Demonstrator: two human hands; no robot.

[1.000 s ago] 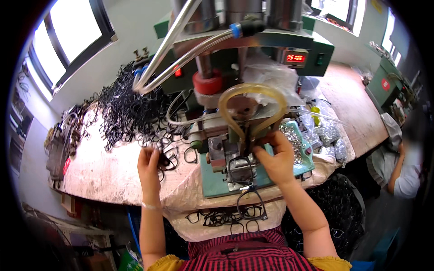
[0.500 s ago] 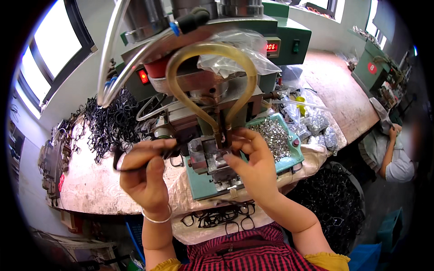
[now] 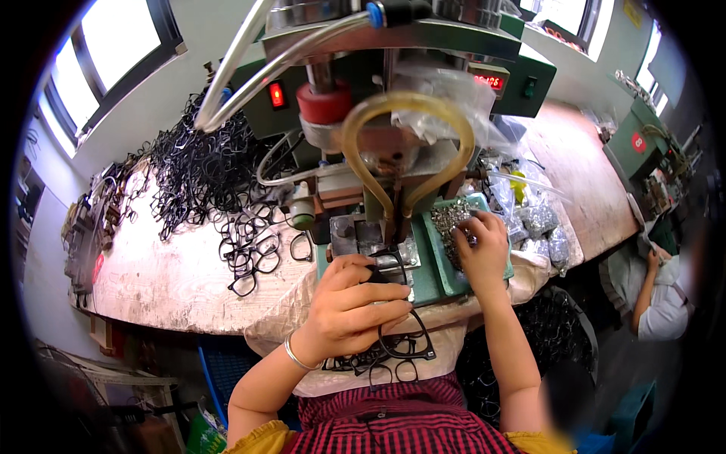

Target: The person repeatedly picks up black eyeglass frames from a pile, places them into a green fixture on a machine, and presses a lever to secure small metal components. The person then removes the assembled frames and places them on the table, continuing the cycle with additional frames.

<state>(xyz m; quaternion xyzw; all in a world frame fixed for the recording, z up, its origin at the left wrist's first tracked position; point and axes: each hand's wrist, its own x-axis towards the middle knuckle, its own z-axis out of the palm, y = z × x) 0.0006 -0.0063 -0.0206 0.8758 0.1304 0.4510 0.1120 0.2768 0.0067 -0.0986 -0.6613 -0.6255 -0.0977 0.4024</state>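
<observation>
My left hand (image 3: pixel 352 306) is closed on a black eyeglass frame (image 3: pixel 425 333) in front of the press. One rim reaches up to the metal fixture (image 3: pixel 361 236) under the press head, and the other hangs down over my lap. Whether the frame touches the fixture I cannot tell. To the right, my right hand (image 3: pixel 486 253) has its curled fingertips in a green tray (image 3: pixel 454 286) of small shiny metal parts (image 3: pixel 446 219). Its fingers are bent together, and what is between them is too small to make out. A yellowish looped hose (image 3: pixel 354 140) hangs just above the fixture.
Several black frames (image 3: pixel 253 253) lie on the wooden table (image 3: pixel 166 280), with a large tangled heap (image 3: pixel 212 163) behind. More frames (image 3: pixel 393 371) rest on my lap cloth. Bags of parts (image 3: pixel 538 219) lie right of the tray. A co-worker (image 3: pixel 662 287) sits at far right.
My left hand has brought the eyeglass frame rightward to the front of the fixture. My right hand has left the fixture for the parts tray. The whole view has shifted.
</observation>
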